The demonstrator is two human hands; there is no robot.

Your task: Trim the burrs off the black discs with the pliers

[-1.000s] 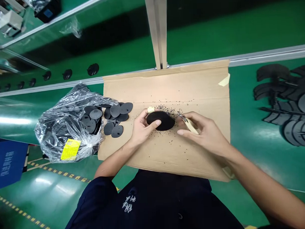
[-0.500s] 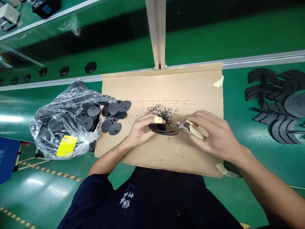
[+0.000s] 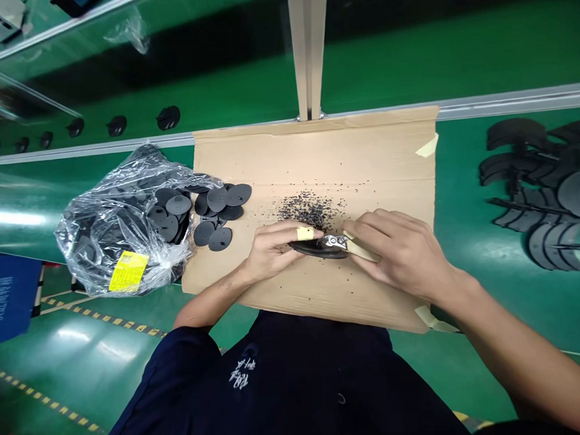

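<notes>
My left hand [image 3: 272,248], with yellow tape round one finger, is closed on a black curved plastic part [image 3: 314,249] held on edge. In my right hand [image 3: 400,252] are small nippers [image 3: 336,241] with pale yellow handles, my fingers wrapped round the grips. The metal jaws touch or overlap the black part near my left fingertips; whether they are closed on it I cannot tell. Just beyond the hands, small black clippings [image 3: 306,207] lie scattered on a cardboard sheet [image 3: 364,151].
Left of the hands, loose black oval discs [image 3: 219,239] lie beside a clear plastic bag [image 3: 100,230] of similar discs. More black curved parts [image 3: 552,246] are laid out at the right. A metal post [image 3: 308,58] rises behind the cardboard. Several black pieces [image 3: 167,118] line the back ledge.
My right hand has moved left, bringing the nippers' jaws from beside the black part onto it. The left hand keeps its hold, and the view has shifted slightly.
</notes>
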